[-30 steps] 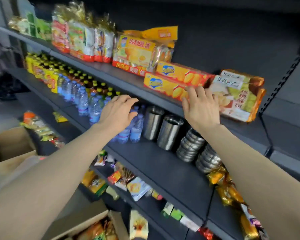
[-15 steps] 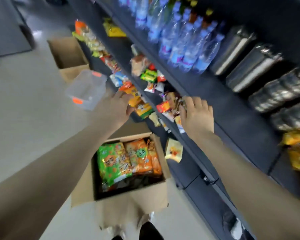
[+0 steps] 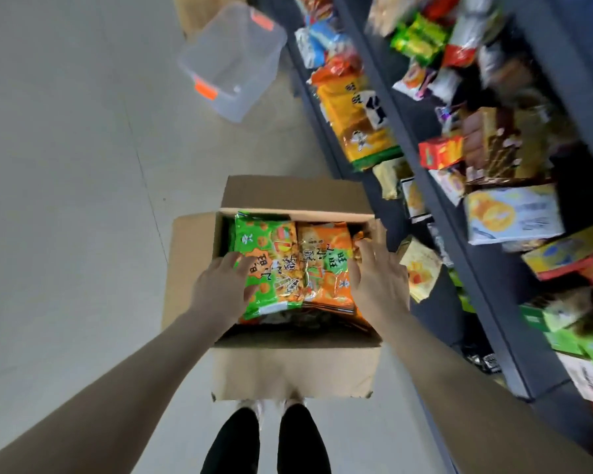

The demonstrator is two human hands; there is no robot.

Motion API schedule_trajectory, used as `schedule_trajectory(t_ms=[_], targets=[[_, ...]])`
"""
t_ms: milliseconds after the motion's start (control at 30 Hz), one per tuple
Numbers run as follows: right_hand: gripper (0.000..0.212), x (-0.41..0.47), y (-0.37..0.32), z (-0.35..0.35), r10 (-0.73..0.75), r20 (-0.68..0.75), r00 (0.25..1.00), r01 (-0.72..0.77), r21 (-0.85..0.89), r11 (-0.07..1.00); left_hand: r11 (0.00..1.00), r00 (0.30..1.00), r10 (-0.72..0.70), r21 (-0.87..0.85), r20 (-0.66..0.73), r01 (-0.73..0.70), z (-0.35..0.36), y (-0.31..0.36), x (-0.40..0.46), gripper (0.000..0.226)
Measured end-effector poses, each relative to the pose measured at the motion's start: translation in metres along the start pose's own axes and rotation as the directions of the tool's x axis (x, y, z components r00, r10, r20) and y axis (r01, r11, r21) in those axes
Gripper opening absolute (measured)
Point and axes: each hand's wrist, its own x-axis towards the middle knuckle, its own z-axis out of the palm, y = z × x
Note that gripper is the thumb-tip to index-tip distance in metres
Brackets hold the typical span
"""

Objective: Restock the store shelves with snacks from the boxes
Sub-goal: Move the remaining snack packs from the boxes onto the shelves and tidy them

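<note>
Several tiers of dark shelves (image 3: 486,275) are seen down the right side, already loaded with mixed snack packs, though blur hides most labels. Beside them, on the pale floor (image 3: 65,200), an open cardboard box (image 3: 288,371) is stood just in front of the person's feet, its flaps folded outward. Further off, a clear plastic bin (image 3: 233,59) with orange clips is set near the foot of the shelves. Inside the box the snacks are packed flat: a green bag (image 3: 271,268) lies on the left and an orange bag (image 3: 326,265) on the right, the two touching along their inner edges, with more packs partly visible beneath. The picking-up step is judged to be in hand, with nothing yet lifted. The left hand (image 3: 221,289) is laid at the left edge of the green bag, its fingers spread and lightly bent over the wrapper; the right hand (image 3: 379,278) is placed at the right edge of the orange bag, fingers likewise spread. The hands are held apart, one on either side of the two bags, and neither is plainly clamped on anything; whether the fingertips press the wrappers or only hover cannot be told. For the next move, the fingers would need to be slid under the outer edges and drawn inward so that the slippery bags are gathered, then raised clear of the box walls and carried to a gap on the shelves.
</note>
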Motion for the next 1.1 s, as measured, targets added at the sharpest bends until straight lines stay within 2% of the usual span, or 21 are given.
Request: schedule_trajectory(t_ms=[267, 533, 600, 733, 867, 933, 1100], targets=[[0.043, 0.019, 0.007, 0.120, -0.014, 0.165, 0.986, 0.005, 0.059, 0.998, 0.987, 0.981, -0.134, -0.073, 0.138, 0.145, 0.113, -0.021, 0.044, 0.065], [0.049, 0.068, 0.005, 0.183, -0.010, 0.254, 0.967, -0.011, 0.078, 0.997, 0.950, 0.964, -0.230, -0.184, 0.130, 0.252, 0.164, -0.040, 0.099, 0.078], [0.050, 0.080, 0.010, 0.192, 0.007, 0.274, 0.962, -0.029, 0.077, 0.997, 0.914, 0.957, -0.273, -0.282, 0.102, 0.291, 0.172, -0.042, 0.113, 0.087], [0.050, 0.092, 0.022, 0.207, 0.031, 0.279, 0.960, -0.050, 0.061, 0.997, 0.763, 0.894, -0.436, -0.486, 0.098, 0.426, 0.184, -0.041, 0.139, 0.117], [0.050, 0.093, 0.026, 0.216, 0.014, 0.302, 0.953, -0.042, 0.085, 0.996, 0.681, 0.835, -0.526, -0.507, 0.164, 0.528, 0.189, -0.044, 0.154, 0.132], [0.050, 0.091, 0.024, 0.218, 0.001, 0.314, 0.949, -0.035, 0.102, 0.994, 0.668, 0.810, -0.553, -0.477, 0.194, 0.570, 0.187, -0.046, 0.157, 0.130], [0.052, 0.089, 0.018, 0.210, -0.029, 0.354, 0.935, -0.026, 0.148, 0.989, 0.682, 0.818, -0.551, -0.475, 0.165, 0.556, 0.169, -0.031, 0.153, 0.093]])
